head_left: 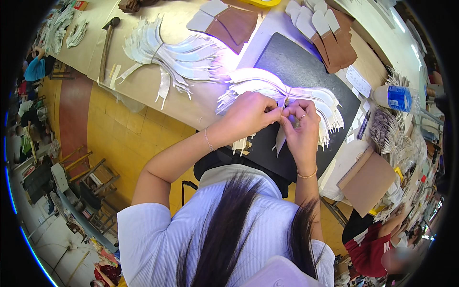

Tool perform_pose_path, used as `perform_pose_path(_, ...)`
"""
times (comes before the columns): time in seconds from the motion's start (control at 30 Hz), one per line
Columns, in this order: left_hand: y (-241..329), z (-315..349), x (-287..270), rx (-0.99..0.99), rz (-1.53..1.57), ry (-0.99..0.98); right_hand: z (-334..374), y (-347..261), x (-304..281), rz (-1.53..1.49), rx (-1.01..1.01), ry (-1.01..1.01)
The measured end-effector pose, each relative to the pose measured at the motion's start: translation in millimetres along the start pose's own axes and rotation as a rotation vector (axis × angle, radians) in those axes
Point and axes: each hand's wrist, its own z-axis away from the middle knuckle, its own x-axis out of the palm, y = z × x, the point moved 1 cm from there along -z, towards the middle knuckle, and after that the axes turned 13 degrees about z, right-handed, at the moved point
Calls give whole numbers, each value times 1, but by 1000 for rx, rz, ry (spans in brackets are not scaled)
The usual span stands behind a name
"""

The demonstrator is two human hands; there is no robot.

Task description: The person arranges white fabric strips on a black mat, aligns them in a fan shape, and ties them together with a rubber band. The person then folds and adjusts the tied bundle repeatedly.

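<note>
A bundle of white curved strips (260,79), gathered at its middle by a narrow tie, lies on a black board (291,60). My left hand (251,114) reaches in front of the bundle, thumb and fingers pinched together. Beside it, my right hand (303,126) is pinched too, its fingertips meeting those of the left just below the tie. What lies between the fingertips is too small and covered to make out. Below the hands a pale strip end (280,141) hangs down. Further left rests a second tied bundle of white strips (184,57).
A hammer (108,45) lies at the left of the table. Brown and white cut pieces (234,24) and more such pieces (330,40) lie at the back. At right stand a blue-labelled bottle (399,98), a pen (364,125) and a cardboard piece (368,184). A person in red (370,251) sits nearby.
</note>
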Motion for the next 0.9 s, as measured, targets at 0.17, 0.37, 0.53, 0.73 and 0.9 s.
perform_pose_path(0.17, -5, -4, 0, -31, 46, -3, 8, -1, 7, 98, -91, 78)
perform_pose_path(0.37, -19, -9, -4, -140, 155, 17, 11, -7, 12, 156, -181, 143)
perform_pose_path(0.53, -18, -9, -7, -176, 257, -52, 18, -7, 18, 47, -26, 205)
perform_pose_path(0.73, -22, -10, -9, -213, 286, -75, 18, -13, 19, 151, -109, 247)
perform_pose_path(0.9, -36, -10, -4, -101, 265, 23, 26, -26, 15, 113, -308, 288)
